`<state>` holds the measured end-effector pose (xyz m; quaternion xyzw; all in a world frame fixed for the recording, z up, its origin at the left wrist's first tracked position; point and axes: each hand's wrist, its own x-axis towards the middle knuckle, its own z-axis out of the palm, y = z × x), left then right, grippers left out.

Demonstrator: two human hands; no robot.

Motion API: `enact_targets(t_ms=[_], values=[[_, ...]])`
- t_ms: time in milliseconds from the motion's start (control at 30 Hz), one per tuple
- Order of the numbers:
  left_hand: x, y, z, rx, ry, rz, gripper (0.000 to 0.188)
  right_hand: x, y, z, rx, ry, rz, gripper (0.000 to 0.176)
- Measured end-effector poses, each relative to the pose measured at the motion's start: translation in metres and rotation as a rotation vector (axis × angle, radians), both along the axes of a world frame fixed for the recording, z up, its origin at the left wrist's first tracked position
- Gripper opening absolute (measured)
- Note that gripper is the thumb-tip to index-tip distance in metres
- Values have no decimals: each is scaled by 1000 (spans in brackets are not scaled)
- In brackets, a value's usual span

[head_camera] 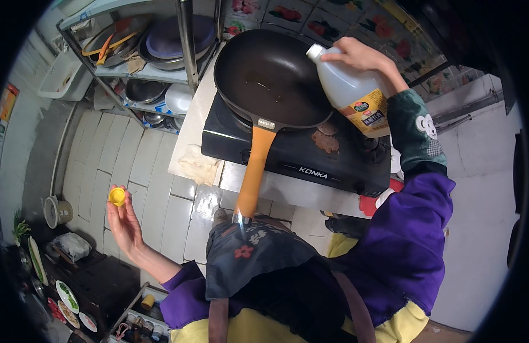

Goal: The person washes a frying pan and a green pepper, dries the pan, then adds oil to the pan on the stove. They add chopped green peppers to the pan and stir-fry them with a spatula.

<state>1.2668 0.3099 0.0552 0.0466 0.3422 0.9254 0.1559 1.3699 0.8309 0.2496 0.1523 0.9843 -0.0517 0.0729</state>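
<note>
A large white translucent plastic bottle (350, 85) with a yellow label is gripped near its neck by my right hand (354, 53). It leans to the left, and its uncapped mouth is above the right side of a black frying pan (269, 73). A little shiny liquid (260, 83) lies on the pan's bottom. The pan sits on a black Konka gas stove (299, 154), its orange handle (256, 171) pointing towards me. Away to the left, above the floor, my left hand (126, 223) holds a small yellow bottle cap (117, 197) between its fingertips.
A metal shelf rack (140, 75) with pans and bowls stands left of the stove. A crumpled cloth (199, 165) lies at the counter's left corner. Plates of cut food (67, 296) rest on a dark surface at lower left. A small bin (58, 212) stands by the wall.
</note>
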Motion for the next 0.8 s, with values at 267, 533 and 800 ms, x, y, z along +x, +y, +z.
enact_targets(t_ms=[267,533,800], values=[[26,41,54,-26,128,-193,47,73,-22,26,-149,521,-167,47],[152,146,136,-102,498,-808,31,199,-94,8,-357,854,-377,33],[311,286,132,-257,960,-655,34,389,-147,-55,-395,640,-275,32]])
